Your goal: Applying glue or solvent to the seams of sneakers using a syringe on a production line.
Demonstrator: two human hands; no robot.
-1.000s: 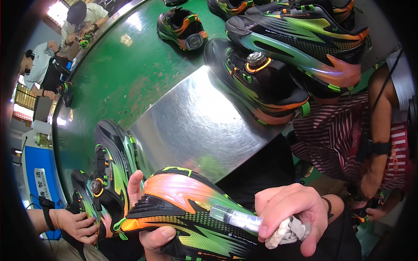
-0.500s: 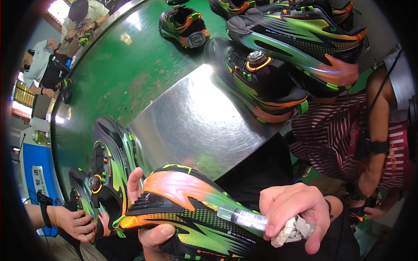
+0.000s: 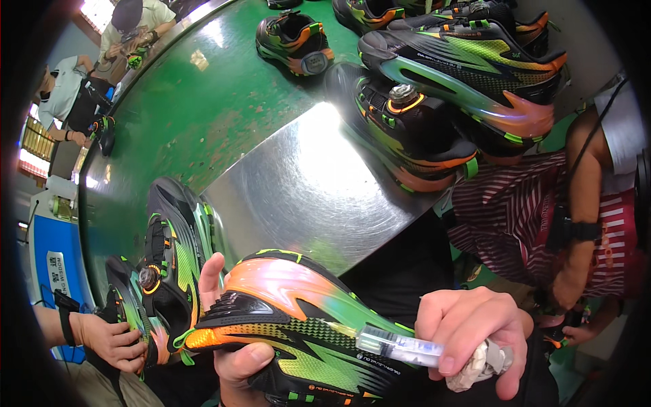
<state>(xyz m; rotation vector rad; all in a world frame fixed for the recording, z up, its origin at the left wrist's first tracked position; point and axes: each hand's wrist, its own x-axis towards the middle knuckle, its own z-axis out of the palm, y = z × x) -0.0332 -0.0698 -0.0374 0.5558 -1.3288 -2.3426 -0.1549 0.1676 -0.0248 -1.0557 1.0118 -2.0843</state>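
Both hands [image 3: 475, 332] bare (no gloves, no sleeves showing).

From my seat I see a green work surface [image 3: 203, 115] curving from the top of the frame down its left side, scuffed in patches and catching white glare near the top. A bare steel plate [image 3: 305, 190] lies on it at centre, with a bright reflection of overhead light. At the far left edge sits a blue machine cabinet [image 3: 51, 251], and above it a bright window [image 3: 30, 146]. Another bright window [image 3: 95, 10] glows in the upper left corner.
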